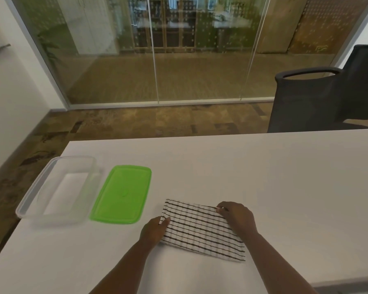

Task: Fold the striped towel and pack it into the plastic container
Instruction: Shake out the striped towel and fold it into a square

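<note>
Striped towel [202, 230] — between left hand [153, 231]; right hand [237, 217].

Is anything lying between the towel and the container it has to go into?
Yes. The green lid lies flat on the table between the towel and the open container. It is low, so lifting the towel over should clear it.

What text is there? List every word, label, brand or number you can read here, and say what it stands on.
None can be read.
Green lid: a raised mark at its middle, too blurred to tell whether it is lettering.
Far wall behind the glass: a small yellowish sign, too blurred to read.
Striped towel, clear plastic container, table: no lettering visible.
</note>
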Demonstrator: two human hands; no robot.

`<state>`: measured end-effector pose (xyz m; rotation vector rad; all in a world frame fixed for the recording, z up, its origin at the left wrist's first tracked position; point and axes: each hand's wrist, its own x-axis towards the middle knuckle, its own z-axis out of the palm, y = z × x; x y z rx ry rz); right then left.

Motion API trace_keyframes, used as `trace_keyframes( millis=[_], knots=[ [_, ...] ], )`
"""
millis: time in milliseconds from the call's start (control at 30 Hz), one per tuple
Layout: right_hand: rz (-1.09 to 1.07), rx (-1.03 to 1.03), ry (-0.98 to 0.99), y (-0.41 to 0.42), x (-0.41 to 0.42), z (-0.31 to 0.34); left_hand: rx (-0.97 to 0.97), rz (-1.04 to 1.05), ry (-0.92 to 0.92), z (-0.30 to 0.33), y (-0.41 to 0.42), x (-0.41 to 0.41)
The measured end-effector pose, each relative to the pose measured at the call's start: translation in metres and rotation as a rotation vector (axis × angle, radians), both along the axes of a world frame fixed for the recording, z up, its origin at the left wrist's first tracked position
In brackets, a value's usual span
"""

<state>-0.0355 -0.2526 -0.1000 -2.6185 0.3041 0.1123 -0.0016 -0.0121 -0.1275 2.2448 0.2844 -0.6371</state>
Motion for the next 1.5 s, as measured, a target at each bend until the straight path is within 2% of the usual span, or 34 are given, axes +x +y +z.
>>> trace_keyframes(
  millis=[133, 200, 233, 333, 400, 567, 733, 833, 900, 1000, 1167, 1233, 1333, 1367, 1433, 1500],
  knots=[
    [-0.012, -0.340, -0.322, 0.024, -0.003, -0.001, 0.103, -0.025, -0.023, -0.001, -0.003, -0.002],
    [0.037, -0.327, -0.498, 0.045, -0.010, -0.007, 0.112, -0.033, -0.020, -0.001, -0.004, -0.003],
    [0.102, -0.295, -0.499, 0.056, -0.017, -0.011, 0.097, -0.031, -0.015, -0.001, -0.004, -0.002],
    [0.318, -0.335, -0.254, 0.078, -0.036, -0.032, 0.076, -0.020, -0.022, 0.000, -0.004, -0.002],
    [0.348, -0.389, -0.126, 0.078, -0.045, -0.047, 0.092, -0.015, -0.039, 0.000, -0.004, -0.003],
    [0.235, -0.351, -0.159, 0.045, -0.050, -0.061, 0.116, -0.006, -0.037, 0.000, -0.006, -0.004],
    [0.038, -0.273, 0.002, 0.015, -0.050, -0.063, 0.120, 0.011, -0.022, 0.000, -0.009, -0.005],
    [-0.182, -0.118, 0.105, 0.009, -0.045, -0.051, 0.105, 0.027, -0.021, 0.003, -0.010, -0.007],
    [-0.342, 0.029, 0.102, 0.011, -0.040, -0.036, 0.077, 0.039, -0.040, 0.005, -0.010, -0.010],
    [-0.470, 0.191, 0.102, 0.016, -0.029, -0.024, 0.051, 0.053, -0.101, 0.009, -0.009, -0.014],
    [-0.665, 0.425, 0.289, 0.012, -0.028, -0.011, 0.079, -0.015, -0.180, 0.009, -0.002, -0.022],
    [-0.671, 0.557, 0.324, 0.008, -0.026, -0.008, 0.122, -0.044, -0.156, 0.012, 0.001, -0.025],
    [-0.628, 0.873, 0.329, 0.005, -0.021, 0.006, 0.398, -0.151, -0.201, 0.021, -0.001, -0.028],
    [-0.592, 0.928, 0.335, 0.004, -0.018, 0.013, 0.425, -0.156, -0.229, 0.025, -0.004, -0.028],
    [-0.484, 0.960, 0.341, 0.004, -0.011, 0.031, 0.291, -0.118, -0.238, 0.030, -0.012, -0.026],
    [-0.357, 0.946, 0.302, 0.006, -0.002, 0.051, -0.014, 0.002, -0.097, 0.041, -0.021, -0.023]
  ],
)
